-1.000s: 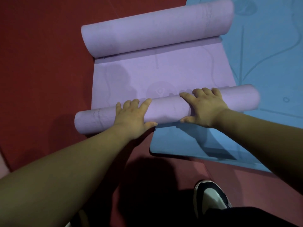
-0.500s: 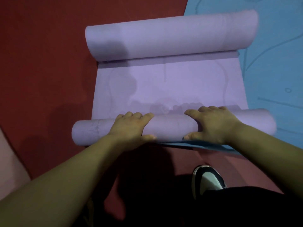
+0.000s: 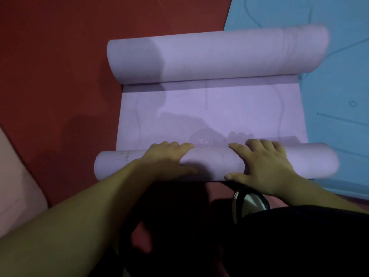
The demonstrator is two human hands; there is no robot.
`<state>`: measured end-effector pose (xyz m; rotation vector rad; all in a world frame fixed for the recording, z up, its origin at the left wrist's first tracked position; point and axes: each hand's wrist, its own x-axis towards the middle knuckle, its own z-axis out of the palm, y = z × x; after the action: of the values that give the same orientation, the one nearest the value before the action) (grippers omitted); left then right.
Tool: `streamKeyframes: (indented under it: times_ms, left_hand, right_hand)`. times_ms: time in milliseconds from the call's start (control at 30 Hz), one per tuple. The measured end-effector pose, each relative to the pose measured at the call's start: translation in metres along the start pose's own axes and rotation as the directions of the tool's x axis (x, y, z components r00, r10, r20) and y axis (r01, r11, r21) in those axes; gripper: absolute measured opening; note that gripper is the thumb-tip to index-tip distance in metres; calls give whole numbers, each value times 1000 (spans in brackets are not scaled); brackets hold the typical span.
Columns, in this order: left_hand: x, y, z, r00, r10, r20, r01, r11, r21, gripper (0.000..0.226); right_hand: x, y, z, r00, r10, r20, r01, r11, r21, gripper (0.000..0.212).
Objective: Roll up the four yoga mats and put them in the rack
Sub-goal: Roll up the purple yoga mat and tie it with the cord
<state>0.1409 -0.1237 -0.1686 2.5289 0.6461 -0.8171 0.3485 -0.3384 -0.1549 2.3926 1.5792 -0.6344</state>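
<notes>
A purple yoga mat (image 3: 219,112) lies on the red floor with both ends curled. Its far end forms a thick roll (image 3: 219,54). The near end is a thinner roll (image 3: 215,162) lying across in front of me. My left hand (image 3: 167,158) grips this near roll left of its middle, fingers over the top and thumb on the near side. My right hand (image 3: 265,164) holds it the same way just right of the middle. A blue yoga mat (image 3: 335,108) lies flat on the right, partly under the purple one.
Red floor (image 3: 60,66) surrounds the mats on the left and at the back. A pink mat edge (image 3: 18,176) shows at the far left. My shoe (image 3: 249,200) and dark trouser leg sit just below the near roll. No rack is in view.
The near roll has turned forward along the purple mat and swung from slanted to level. Both hands stayed on it, and the blue mat's near edge is now mostly hidden.
</notes>
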Motion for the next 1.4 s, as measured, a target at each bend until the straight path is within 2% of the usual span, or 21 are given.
streamKeyframes:
  times_ms: [133, 233, 300, 367, 467, 667, 733, 833, 933, 1100, 1200, 1267, 1400]
  left_hand:
    - [-3, 3, -2, 999, -25, -44, 24, 1000, -12, 88]
    - [-14, 9, 11, 971, -46, -236, 52, 998, 22, 96]
    - [-17, 12, 27, 935, -9, -356, 39, 996, 78, 96]
    - [-15, 11, 32, 913, 0, -408, 37, 996, 85, 94]
    - [-13, 9, 24, 943, -26, -333, 49, 997, 61, 93]
    - [-7, 6, 11, 973, -63, -221, 66, 998, 9, 98]
    - [-8, 8, 9, 966, -53, -253, 65, 997, 41, 98]
    - [-10, 14, 21, 922, 2, -387, 47, 992, 117, 94]
    - [-7, 13, 25, 898, 11, -440, 42, 993, 111, 90]
    - [1, 8, 4, 966, -42, -254, 56, 997, 46, 91]
    - [3, 9, -1, 971, -49, -235, 57, 998, 29, 87]
    - [1, 11, 1, 962, -51, -268, 63, 997, 36, 88]
    - [-3, 17, 20, 887, -3, -463, 52, 994, 94, 92]
  right_hand:
    - [13, 5, -13, 996, -10, 88, 10, 1000, 7, 93]
    - [24, 8, -22, 991, -18, 134, 12, 999, 45, 91]
    - [27, 9, -24, 987, -26, 156, 17, 998, 63, 90]
    - [26, 8, -24, 988, -17, 153, 8, 998, 62, 94]
    - [22, 2, -21, 991, 26, 131, -30, 999, 28, 103]
    - [20, -6, -20, 990, 88, 115, -89, 996, 5, 105]
    - [27, -1, -23, 988, 71, 138, -76, 997, 28, 102]
    - [38, 3, -27, 985, 49, 168, -59, 997, 54, 101]
    - [38, 2, -28, 985, 59, 164, -68, 996, 51, 103]
    - [20, -6, -15, 997, 76, 15, -75, 997, -28, 107]
    - [25, -4, -18, 995, 86, 46, -86, 996, -13, 108]
    - [31, 0, -23, 995, 78, 70, -78, 997, -2, 110]
    - [38, 2, -26, 995, 58, 86, -59, 998, 9, 104]
